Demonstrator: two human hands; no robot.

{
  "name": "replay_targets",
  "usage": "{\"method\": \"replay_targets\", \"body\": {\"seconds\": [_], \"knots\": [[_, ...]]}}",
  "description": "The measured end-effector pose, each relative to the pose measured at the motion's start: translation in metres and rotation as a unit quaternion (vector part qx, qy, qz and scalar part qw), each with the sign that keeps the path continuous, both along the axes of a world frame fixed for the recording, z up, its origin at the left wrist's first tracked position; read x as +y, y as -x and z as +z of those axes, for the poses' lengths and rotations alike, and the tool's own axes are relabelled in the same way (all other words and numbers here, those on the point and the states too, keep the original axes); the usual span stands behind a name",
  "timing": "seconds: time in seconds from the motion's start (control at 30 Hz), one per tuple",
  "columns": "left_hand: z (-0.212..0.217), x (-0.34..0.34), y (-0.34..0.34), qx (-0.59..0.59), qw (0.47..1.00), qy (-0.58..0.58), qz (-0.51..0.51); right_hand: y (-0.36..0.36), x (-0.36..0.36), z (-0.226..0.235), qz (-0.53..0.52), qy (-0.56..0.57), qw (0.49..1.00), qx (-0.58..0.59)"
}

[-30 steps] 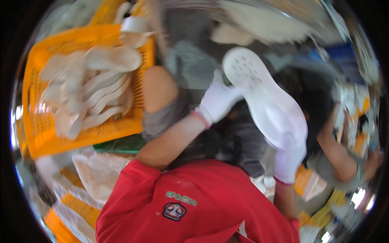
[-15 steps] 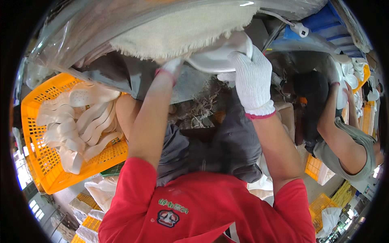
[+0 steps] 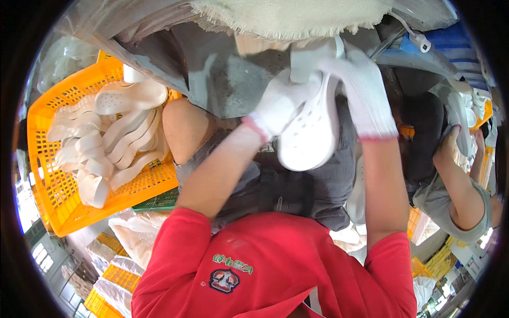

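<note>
A white foam clog (image 3: 310, 140) with holes in its upper hangs toe down between my two hands, above my lap. My left hand (image 3: 283, 100), in a white knit glove, grips its left side. Over at the heel end, my right hand (image 3: 366, 93), gloved alike, has its fingers closed around the upper part of the clog. Some fingertips are blurred or hidden behind the shoe. Just beyond the hands is a cream cloth (image 3: 297, 18) with a frayed edge.
On my left an orange crate (image 3: 58, 212) holds several white clogs (image 3: 130, 98) and pale curved strap-like pieces. A grey metal housing (image 3: 233, 79) lies ahead under the cloth. Another person's arm (image 3: 448, 159) is at the right, and a white plug (image 3: 421, 42) hangs at the upper right.
The clog has come away from the cloth and down toward me, now turned toe down. My left hand, earlier partly hidden by the cloth, shows fully on the clog.
</note>
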State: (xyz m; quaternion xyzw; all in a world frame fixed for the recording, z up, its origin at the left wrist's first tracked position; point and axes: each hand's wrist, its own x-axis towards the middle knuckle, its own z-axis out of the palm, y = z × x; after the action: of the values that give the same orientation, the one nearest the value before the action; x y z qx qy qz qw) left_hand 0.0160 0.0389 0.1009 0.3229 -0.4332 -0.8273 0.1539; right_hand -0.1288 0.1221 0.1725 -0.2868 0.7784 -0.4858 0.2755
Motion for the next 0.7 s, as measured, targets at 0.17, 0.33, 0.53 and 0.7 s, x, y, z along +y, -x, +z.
{"method": "replay_targets", "body": {"seconds": [0.17, 0.33, 0.53, 0.7], "knots": [[-0.016, 0.016, 0.067, -0.037, 0.991, 0.019, 0.125, -0.063, 0.074, 0.024, -0.115, 0.059, 0.991, -0.037], [-0.040, -0.026, 0.103, -0.246, 0.736, 0.629, -0.045, -0.030, 0.035, -0.024, -0.170, 0.041, 0.940, 0.292], [-0.058, -0.107, 0.028, -0.324, 0.772, 0.525, -0.153, 0.013, -0.005, -0.028, -0.081, 0.014, 0.948, 0.307], [-0.030, -0.078, -0.035, -0.212, 0.902, 0.312, -0.210, 0.052, -0.031, -0.045, 0.131, -0.146, 0.746, 0.636]]}}
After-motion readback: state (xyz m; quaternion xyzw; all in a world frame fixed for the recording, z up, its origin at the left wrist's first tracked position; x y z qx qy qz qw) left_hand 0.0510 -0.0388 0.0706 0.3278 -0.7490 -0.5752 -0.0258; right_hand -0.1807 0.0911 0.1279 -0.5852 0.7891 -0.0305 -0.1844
